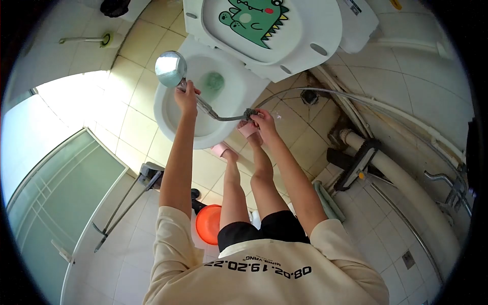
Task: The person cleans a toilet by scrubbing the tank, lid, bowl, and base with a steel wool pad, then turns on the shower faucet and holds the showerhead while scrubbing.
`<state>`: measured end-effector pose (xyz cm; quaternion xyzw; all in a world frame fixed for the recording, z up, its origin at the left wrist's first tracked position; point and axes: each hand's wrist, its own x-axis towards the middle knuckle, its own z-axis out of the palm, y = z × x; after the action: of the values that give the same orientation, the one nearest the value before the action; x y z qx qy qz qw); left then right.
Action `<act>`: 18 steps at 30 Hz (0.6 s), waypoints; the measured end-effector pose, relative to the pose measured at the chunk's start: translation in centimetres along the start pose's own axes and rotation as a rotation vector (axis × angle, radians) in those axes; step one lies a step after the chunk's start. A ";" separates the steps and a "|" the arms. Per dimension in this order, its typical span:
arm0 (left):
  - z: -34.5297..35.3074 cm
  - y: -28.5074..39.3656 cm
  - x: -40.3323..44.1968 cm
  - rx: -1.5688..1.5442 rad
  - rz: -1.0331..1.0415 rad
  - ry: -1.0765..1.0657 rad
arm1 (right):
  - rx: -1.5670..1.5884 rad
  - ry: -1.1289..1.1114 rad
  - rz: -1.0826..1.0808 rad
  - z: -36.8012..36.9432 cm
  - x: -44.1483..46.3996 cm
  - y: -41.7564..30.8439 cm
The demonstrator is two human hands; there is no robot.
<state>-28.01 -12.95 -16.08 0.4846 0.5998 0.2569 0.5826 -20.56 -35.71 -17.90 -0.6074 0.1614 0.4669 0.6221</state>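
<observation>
Over the toilet bowl [195, 133], my left hand [187, 97] is closed round the handle of a shower head [171, 68], whose round silvery head points up and away from me. A grey metal hose [315, 90] runs from the handle to the right. At the right rim of the bowl, my right hand [262, 121] pinches a dark grey scouring pad [249, 114] against the hose. Greenish water [212, 81] shows in the bowl. The raised lid [305, 30] bears a green dinosaur picture.
My pink slippers [220, 149] stand beside the toilet base. An orange basin [208, 224] is near my legs. Pipes [401, 178] and a black brush head [357, 165] are at the right. A long-handled tool [151, 173] and a glass door [66, 178] are at the left.
</observation>
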 end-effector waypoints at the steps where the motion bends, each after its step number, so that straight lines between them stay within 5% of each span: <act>1: 0.1 0.0 0.0 0.001 -0.001 0.000 | 0.001 0.001 0.001 -0.1 0.1 -0.1; 10: 1.1 -0.8 -1.9 0.208 -0.068 -0.177 | -0.009 -0.009 -0.005 -2.0 1.2 0.2; 18: 0.7 -2.2 -5.3 0.198 -0.200 -0.262 | -0.286 0.039 -0.240 -2.2 5.0 -0.2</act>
<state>-28.73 -18.68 -15.79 0.5070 0.5862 0.0721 0.6278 -17.02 -35.75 -22.05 -0.7133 0.0319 0.3958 0.5775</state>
